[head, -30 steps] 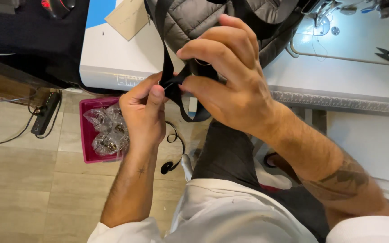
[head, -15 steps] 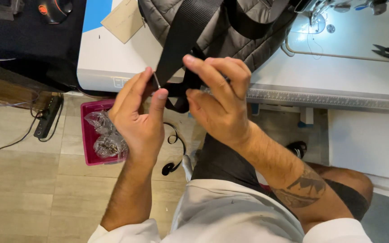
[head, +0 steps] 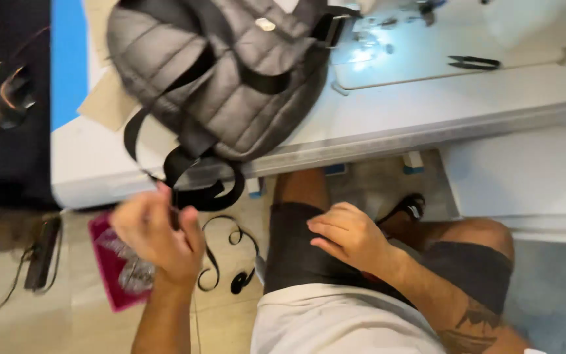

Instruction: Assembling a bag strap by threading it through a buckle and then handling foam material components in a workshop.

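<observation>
1. Both hands have come down from the strap since the earlier frames; the right hand (head: 352, 236) now lies on the right thigh, well apart from the strap (head: 194, 190), fingers loosely open and holding nothing.
2. Left hand (head: 155, 236) is blurred, just below the table (head: 427, 118) edge; its fingers curl near the hanging strap end, but I cannot tell if they pinch it or only touch it.
3. Backpack (head: 230, 85) lies on the table, far and slightly right of the left hand; its black strap loops hang over the near edge, long axis running from far to near, toward the left hand.
4. Left hand is clearly the nearer one to the strap.
5. Pink tray (head: 116, 288) sits on the floor, partly hidden by the left hand; scissors (head: 473, 63) lie far right on the table.
</observation>
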